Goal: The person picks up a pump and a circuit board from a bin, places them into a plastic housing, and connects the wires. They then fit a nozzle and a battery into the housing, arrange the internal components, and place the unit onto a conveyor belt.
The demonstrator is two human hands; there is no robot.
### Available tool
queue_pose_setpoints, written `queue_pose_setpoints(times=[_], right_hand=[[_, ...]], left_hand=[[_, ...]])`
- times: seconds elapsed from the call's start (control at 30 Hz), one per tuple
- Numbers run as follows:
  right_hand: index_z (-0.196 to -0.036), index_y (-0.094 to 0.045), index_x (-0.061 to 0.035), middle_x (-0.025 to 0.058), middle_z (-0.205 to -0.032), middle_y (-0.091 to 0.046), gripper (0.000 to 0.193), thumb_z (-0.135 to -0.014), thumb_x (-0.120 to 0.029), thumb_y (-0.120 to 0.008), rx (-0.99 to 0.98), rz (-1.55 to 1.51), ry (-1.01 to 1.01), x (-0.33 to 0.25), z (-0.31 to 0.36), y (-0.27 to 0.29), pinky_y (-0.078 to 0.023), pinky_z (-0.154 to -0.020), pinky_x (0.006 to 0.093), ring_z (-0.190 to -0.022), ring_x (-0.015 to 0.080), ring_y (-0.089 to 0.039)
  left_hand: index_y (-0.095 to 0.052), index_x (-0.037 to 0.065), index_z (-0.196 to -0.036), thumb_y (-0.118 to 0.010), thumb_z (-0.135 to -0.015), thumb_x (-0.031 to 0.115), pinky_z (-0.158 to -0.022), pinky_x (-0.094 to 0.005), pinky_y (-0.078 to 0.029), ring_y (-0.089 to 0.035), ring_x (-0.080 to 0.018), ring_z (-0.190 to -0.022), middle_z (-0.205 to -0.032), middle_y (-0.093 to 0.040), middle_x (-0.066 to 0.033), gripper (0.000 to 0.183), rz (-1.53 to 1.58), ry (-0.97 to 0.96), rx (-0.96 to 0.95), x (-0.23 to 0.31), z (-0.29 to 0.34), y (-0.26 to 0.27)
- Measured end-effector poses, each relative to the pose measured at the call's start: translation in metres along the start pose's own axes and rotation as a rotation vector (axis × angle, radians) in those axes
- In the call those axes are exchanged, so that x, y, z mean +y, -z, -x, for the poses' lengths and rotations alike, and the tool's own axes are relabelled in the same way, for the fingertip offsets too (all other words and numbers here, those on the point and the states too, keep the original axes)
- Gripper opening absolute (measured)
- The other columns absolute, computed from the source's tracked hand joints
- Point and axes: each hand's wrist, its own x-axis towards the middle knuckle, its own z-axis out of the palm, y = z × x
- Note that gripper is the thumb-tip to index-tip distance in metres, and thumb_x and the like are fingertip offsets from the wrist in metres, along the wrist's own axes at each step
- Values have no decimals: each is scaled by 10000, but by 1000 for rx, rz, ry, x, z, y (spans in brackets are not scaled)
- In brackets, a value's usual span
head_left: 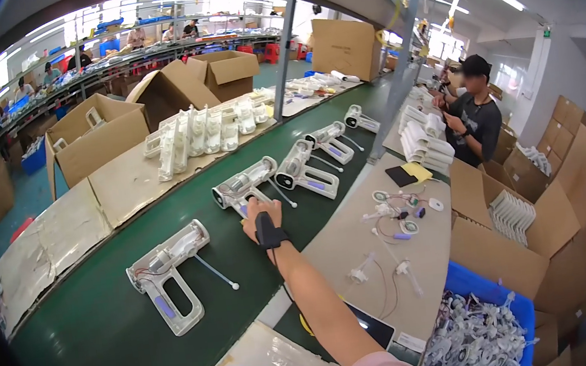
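My right hand [264, 219] reaches across the green conveyor belt [100, 338], its fingers closed around the handle of a white gun-shaped plastic housing [245, 180]. A black band wraps the wrist, with a cable along the forearm. The held housing is open-faced, with inner parts showing in its barrel; my hand covers most of the grip. Nearer on the belt lies a similar housing [164, 268], with wires, a purple part in the handle and a thin white rod sticking out. Beyond my hand, more housings [306, 170] lie in a row. My left hand is out of the picture.
Right of the belt, a worktop [342, 228] carries small wired parts [397, 207]. A blue bin [521, 309] of small parts stands below it. White shells [210, 131] line the far ledge beside cardboard boxes [101, 137]. A metal post [398, 89] rises near a co-worker [475, 120].
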Motion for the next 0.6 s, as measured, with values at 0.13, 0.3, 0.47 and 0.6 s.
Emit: queue_pose_setpoints(times=[0.13,0.3,0.47,0.6], right_hand=[[-1020,-599,-49,128,-893,-715,385,-754,-281,-753,-22,-17,6,-13,12,6,-395,-880,461,-896,293,-682],[-1108,-572,-47,158,-1065,-683,459,-787,-330,-737,-141,-64,-38,-13,38,41,-394,-939,502,-1063,305,-632],[-1213,-526,-49,140,-1186,-570,534,-804,-336,-714,-75,-99,70,-23,76,80,-374,-999,493,-1175,307,-530],[-1128,-567,-59,143,-1133,-582,453,-765,-275,-731,98,-201,253,2,113,118,-423,-914,480,-1093,328,-558]], left_hand=[[-500,-1,-1325,-621,-893,365,-1060,-571,-280,-366,-446,-1295,-1397,-424,-255,579,-12,-13,-9,-6,7,8],[-482,12,-1341,-613,-913,384,-1054,-587,-275,-350,-442,-1302,-1394,-413,-259,582,29,-11,-52,2,6,4],[-522,10,-1284,-589,-954,297,-1035,-570,-309,-386,-422,-1267,-1356,-436,-272,443,35,-14,-32,-4,15,22],[-581,-2,-1171,-563,-964,134,-964,-471,-416,-513,-381,-1137,-1257,-538,-229,249,790,198,-3,-24,58,10]])
